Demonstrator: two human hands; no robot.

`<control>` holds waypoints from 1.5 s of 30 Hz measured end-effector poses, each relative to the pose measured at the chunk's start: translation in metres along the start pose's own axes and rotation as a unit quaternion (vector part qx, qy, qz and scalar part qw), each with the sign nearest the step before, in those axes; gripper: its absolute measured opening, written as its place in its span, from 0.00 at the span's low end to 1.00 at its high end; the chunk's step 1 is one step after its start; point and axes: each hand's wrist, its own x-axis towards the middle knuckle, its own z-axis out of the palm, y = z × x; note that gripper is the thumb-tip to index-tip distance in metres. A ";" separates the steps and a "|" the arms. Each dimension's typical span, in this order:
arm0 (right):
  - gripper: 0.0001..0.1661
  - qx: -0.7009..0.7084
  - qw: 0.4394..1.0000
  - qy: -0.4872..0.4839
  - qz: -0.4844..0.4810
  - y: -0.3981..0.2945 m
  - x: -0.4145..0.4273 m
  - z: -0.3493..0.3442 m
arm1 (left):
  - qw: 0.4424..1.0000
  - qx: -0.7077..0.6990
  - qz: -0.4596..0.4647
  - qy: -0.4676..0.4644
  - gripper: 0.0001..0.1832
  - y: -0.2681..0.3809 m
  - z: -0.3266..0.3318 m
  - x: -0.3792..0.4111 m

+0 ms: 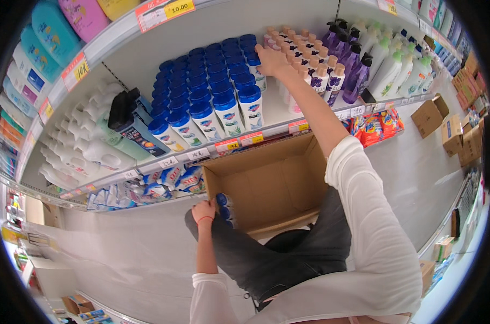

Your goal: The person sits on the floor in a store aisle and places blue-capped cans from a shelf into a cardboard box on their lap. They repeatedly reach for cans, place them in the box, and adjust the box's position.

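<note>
My right hand [271, 61] reaches onto the shelf between rows of white Safeguard bottles with blue caps [229, 106] and Lux bottles with peach caps [318, 79]. Its fingers are beside a blue-capped bottle [258, 73] at the right edge of the block; whether they grip it is unclear. At the near left corner of a large open cardboard box [269, 186] rests my left hand [203, 210], a red string around its wrist. Several blue-capped bottles [225, 211] stand inside the box along its left wall.
Pump bottles [72, 148] and dark boxed bottles [136, 127] fill the shelf's left part; purple pump bottles [356, 79] are at the right. Price tags line the shelf edge [196, 153]. Detergent bags [376, 127] lie below. More cardboard boxes [429, 115] stand on the floor at the right.
</note>
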 end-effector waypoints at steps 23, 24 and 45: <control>0.21 0.192 0.933 -0.132 -0.275 -0.029 -0.181 -0.098 | 1.000 -0.008 -0.016 0.025 0.26 -0.002 -0.004 -0.007; 0.22 0.188 0.917 -0.191 -0.296 -0.034 -0.185 -0.075 | 1.000 -0.022 -0.016 0.010 0.26 0.004 -0.005 -0.003; 0.13 0.029 0.892 -0.269 -0.363 -0.157 -0.208 0.326 | 0.998 -0.027 0.004 0.060 0.20 0.012 -0.003 0.002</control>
